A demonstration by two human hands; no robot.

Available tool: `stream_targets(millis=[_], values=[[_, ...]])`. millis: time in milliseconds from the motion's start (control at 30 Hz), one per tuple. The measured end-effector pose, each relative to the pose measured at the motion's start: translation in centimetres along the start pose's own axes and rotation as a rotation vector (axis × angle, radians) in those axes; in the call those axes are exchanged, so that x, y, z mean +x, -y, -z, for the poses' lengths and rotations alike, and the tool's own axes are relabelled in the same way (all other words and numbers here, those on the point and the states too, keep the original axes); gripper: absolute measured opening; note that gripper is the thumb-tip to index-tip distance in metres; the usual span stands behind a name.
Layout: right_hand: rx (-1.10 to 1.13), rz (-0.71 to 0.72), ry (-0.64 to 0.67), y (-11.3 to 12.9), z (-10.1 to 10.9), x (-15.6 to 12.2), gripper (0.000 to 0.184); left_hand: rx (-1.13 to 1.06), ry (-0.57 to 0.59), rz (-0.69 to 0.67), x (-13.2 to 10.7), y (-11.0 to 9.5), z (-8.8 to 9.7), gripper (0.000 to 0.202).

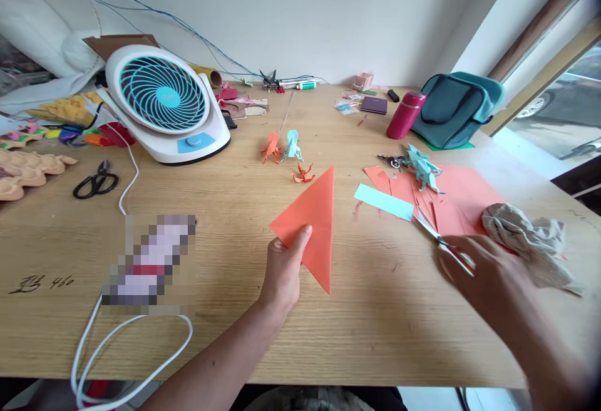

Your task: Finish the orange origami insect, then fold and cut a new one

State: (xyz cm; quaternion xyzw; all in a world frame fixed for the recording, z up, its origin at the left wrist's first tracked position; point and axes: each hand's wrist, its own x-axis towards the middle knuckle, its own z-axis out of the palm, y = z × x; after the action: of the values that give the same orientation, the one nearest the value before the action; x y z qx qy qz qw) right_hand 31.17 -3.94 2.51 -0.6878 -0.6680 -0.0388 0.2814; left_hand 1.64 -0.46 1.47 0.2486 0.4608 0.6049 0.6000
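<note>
My left hand point(284, 267) pinches an orange sheet of paper point(317, 210) folded into a triangle, thumb on top, held above the table's middle. At the right, my right hand point(488, 273) is closed around the handles of a pair of scissors point(428, 224), and motion blurs it a little. The blades point up and left, over the end of a light blue paper strip point(382, 201) and orange paper scraps. Beyond the triangle stand small folded paper figures: an orange one point(271, 148), a light blue one point(292, 145) and a little orange piece point(303, 174).
Orange sheets point(464, 188) lie at the right under a blue-green paper figure point(422, 166), beside a crumpled cloth point(523, 232). Behind are a pink bottle point(406, 115) and a teal bag point(455, 110). A fan point(164, 94), black scissors point(96, 182) and a white cable point(188, 329) occupy the left.
</note>
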Motion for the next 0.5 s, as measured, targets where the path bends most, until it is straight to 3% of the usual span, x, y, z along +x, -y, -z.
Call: stream_targets(millis=[133, 200, 333, 500], values=[[0.737, -0.029, 0.357, 8.5, -3.0, 0.2, 0.037, 0.025, 0.063, -0.03, -0.7, 1.1, -0.4, 0.021], [0.942, -0.055, 0.439, 11.1, -4.8, 0.6, 0.033, 0.04, 0.105, -0.055, -1.0, 1.5, -0.5, 0.021], [1.06, -0.124, 0.432, 11.9, -6.5, 1.3, 0.038, 0.043, 0.149, -0.049, -0.9, 1.5, -0.4, 0.023], [0.97, -0.071, 0.489, 10.3, -5.2, 2.5, 0.04, 0.059, 0.284, 0.026, -0.7, 0.5, -0.1, 0.025]])
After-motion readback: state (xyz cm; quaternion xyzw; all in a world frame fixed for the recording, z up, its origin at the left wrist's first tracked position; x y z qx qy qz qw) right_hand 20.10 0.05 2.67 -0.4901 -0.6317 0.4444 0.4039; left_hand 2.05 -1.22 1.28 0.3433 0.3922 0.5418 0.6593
